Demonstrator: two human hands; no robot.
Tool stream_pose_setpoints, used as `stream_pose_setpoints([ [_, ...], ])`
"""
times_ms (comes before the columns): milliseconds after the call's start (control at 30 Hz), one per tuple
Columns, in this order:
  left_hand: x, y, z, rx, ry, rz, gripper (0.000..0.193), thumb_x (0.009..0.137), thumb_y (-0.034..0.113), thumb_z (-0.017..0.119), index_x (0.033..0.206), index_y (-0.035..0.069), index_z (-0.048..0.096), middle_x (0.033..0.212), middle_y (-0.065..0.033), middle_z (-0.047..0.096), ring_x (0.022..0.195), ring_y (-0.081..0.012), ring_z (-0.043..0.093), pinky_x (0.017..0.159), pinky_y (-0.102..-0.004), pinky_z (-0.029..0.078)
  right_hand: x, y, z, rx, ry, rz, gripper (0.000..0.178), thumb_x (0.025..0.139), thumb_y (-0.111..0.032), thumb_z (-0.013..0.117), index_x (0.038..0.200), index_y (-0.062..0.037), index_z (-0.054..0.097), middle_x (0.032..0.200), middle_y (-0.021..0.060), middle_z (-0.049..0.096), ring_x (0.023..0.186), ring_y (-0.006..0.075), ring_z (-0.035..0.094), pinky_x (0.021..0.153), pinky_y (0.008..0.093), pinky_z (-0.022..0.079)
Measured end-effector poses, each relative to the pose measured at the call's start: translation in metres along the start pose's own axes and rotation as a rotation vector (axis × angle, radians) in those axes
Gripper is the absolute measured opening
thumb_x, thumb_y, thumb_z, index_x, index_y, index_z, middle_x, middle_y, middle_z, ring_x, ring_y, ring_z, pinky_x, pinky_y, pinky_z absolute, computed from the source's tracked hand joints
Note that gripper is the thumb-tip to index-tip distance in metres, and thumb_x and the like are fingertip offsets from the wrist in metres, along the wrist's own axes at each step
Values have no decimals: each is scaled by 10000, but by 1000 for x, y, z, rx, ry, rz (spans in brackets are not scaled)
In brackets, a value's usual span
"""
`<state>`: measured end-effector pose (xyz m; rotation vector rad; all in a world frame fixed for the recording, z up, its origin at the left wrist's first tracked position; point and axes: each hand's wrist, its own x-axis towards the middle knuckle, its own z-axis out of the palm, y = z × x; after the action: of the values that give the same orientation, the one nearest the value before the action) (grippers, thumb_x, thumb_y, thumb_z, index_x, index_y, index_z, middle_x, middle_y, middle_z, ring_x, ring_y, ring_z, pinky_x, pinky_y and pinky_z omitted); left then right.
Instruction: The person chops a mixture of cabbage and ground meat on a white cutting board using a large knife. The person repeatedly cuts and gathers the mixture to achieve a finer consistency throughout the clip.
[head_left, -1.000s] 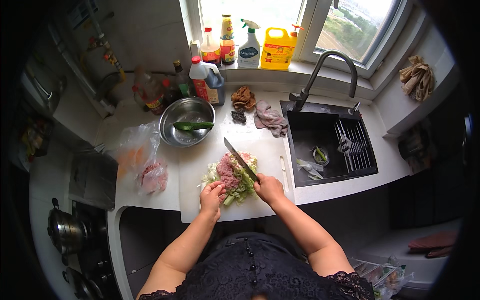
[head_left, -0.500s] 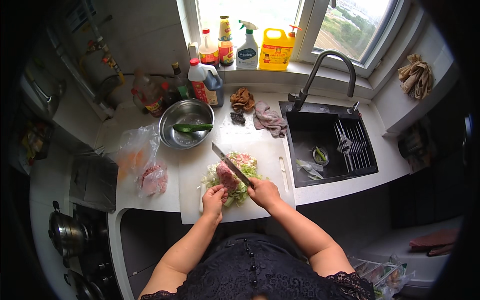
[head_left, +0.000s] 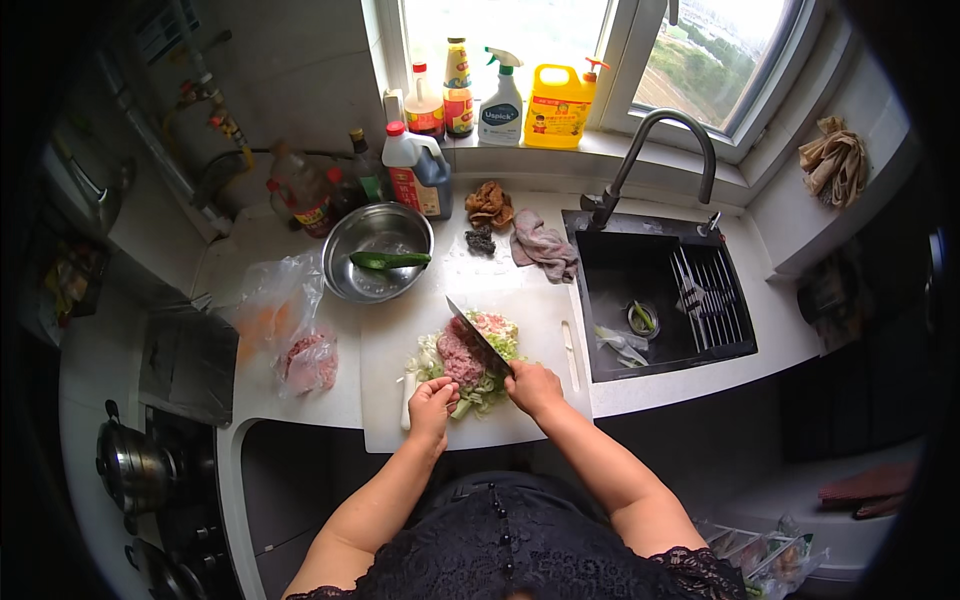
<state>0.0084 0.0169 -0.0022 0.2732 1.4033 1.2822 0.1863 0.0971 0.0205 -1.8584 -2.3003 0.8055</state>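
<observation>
My right hand (head_left: 535,387) is wrapped round the handle of a kitchen knife (head_left: 480,337), whose dark blade slants up and left along the right side of a pink mound of minced meat (head_left: 458,357). Chopped pale and green vegetables (head_left: 490,400) lie around and under the meat on a white cutting board (head_left: 545,322). At the meat's near left edge is my left hand (head_left: 432,406), its thumb and fingers pinched together. Whatever they pinch, if anything, is too small to make out.
Behind the board stands a steel bowl (head_left: 333,275) with a green cucumber (head_left: 390,260). A plastic bag of meat (head_left: 308,362) lies left. Rags (head_left: 543,247) sit before the black sink (head_left: 660,362) with its tall faucet (head_left: 708,165). Several bottles (head_left: 415,180) line the back.
The knife's tip has swung right and its blade now stands more steeply beside the meat, showing more of the mound. My left hand has stayed almost in place.
</observation>
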Motion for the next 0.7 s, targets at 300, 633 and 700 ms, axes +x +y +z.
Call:
stream_pose_setpoints([
  [300,1,1,-4,20,-3,34,140,906,108,579,1039,68,577,951,-30,654,802,-104,595,715,-250,490,-4,-7,-17,41,41,-26,241,815,-278,535,999,-156,632,812,178,660,791,400,627,732,501,497],
  [633,4,-1,-6,80,-42,122,147,907,103,574,1044,53,585,952,-33,658,805,-95,594,723,-242,480,-6,-9,-22,24,-26,12,241,836,-272,532,1020,-150,630,883,189,667,851,385,638,765,491,501],
  [700,2,-1,-5,86,-31,108,146,908,102,569,1044,51,587,955,-33,658,808,-94,594,726,-240,477,-4,-4,-15,14,-12,20,244,832,-275,530,1014,-149,631,861,187,666,836,387,635,755,492,500],
])
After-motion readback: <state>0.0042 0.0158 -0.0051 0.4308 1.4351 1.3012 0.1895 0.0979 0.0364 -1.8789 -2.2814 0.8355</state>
